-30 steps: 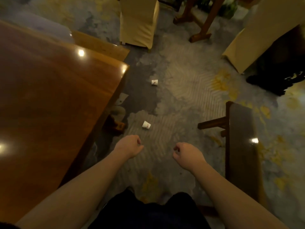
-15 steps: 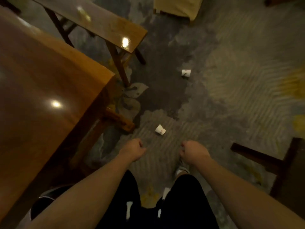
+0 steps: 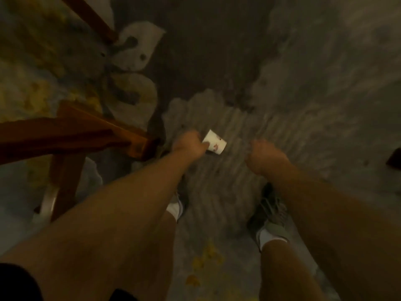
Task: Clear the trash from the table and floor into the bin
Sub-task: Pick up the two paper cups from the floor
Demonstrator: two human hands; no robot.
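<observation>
A small white paper cup [image 3: 216,144] lies on its side on the patterned carpet, right in front of my feet. My left hand [image 3: 191,145] reaches down to it, and its fingers are closed on the cup's left end. The image is blurred, so the grip is not sharp. My right hand [image 3: 265,157] hangs a little to the right of the cup, fingers curled, holding nothing. No bin can be clearly made out.
The table's wooden foot [image 3: 130,139] and leg [image 3: 65,181] stand close to the left of my left hand. A bench leg [image 3: 93,20] crosses the top left. My shoes [image 3: 271,213] are planted below the cup. A dark object [image 3: 395,159] touches the right edge.
I have bent down toward the floor, so the cup looks much larger. My left hand moved forward from short of the cup to its left end. The second cup has left view.
</observation>
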